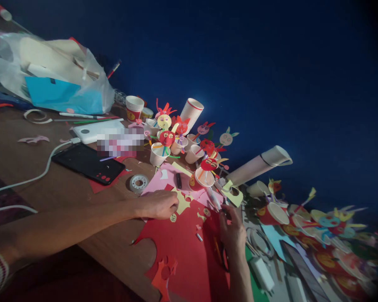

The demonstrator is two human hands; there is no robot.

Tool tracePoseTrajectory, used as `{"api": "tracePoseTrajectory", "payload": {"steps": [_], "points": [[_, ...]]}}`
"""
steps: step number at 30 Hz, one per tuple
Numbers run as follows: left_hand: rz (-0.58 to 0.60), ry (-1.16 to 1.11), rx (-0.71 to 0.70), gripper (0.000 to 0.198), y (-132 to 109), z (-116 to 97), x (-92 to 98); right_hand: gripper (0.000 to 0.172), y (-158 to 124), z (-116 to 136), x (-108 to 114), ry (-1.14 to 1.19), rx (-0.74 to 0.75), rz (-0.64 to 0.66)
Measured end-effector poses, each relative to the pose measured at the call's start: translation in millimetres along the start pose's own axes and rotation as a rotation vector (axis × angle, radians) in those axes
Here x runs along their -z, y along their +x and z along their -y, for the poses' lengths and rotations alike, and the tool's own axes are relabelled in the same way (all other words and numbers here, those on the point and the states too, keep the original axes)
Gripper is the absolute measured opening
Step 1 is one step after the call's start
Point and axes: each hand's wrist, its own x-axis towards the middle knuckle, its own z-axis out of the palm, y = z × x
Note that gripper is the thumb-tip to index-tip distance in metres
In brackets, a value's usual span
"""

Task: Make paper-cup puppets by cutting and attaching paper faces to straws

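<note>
My left hand (162,204) is closed, low over the paper, fingertips beside pale yellow paper scraps (183,203); what it pinches, if anything, is hidden. Just under it lies a small round tag (173,217) lettered "Hi". My right hand (233,228) has curled fingers, thumb and forefinger meeting the near end of a slightly blurred, clear-white pen-like tube (213,198). Beneath both hands is a large red paper sheet (189,256) with cut edges, partly over a pink sheet (154,184). A paper cup with a red face figure (209,164) stands just beyond.
Several cups with paper figures (160,154) line the back. A tape roll (139,183), black phone (88,162) and white power bank (97,131) lie left. A tilted-looking white flask (260,165) and more decorated cups (272,214) are right. Scissors (220,251) lie by my right wrist.
</note>
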Motion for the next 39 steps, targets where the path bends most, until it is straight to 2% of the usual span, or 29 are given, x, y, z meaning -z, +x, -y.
{"api": "tracePoseTrajectory", "payload": {"steps": [2,5,10,13,18,24,30,35,39], "points": [[-0.012,0.007,-0.004,0.024,-2,-1,0.8,0.031,-2,2,-2,-0.172,0.104,-0.001],[-0.029,0.005,-0.026,0.024,-5,-1,1.2,0.032,-5,4,-5,-0.278,0.232,-0.036],[-0.034,-0.001,-0.044,0.023,-6,-2,2.6,0.031,-6,10,-8,-0.333,0.269,-0.172],[-0.029,-0.005,-0.053,0.022,-6,-1,2.8,0.027,-10,20,-13,-0.251,0.337,-0.207],[-0.046,0.012,-0.029,0.014,-6,0,-0.3,0.024,-24,42,-24,-0.126,0.484,-0.113],[-0.042,0.045,-0.048,0.011,-6,-2,1.1,0.023,-38,62,-24,-0.041,0.537,-0.06],[-0.078,0.098,-0.053,0.016,-8,-7,2.8,0.021,-39,62,-28,-0.002,0.601,-0.118],[-0.071,0.067,-0.028,0.015,-5,4,-3.0,0.023,-39,58,-32,0.058,0.657,-0.121],[-0.069,-0.007,-0.072,0.014,-4,9,-0.5,0.023,-45,66,-35,0.165,0.571,-0.068]]}}
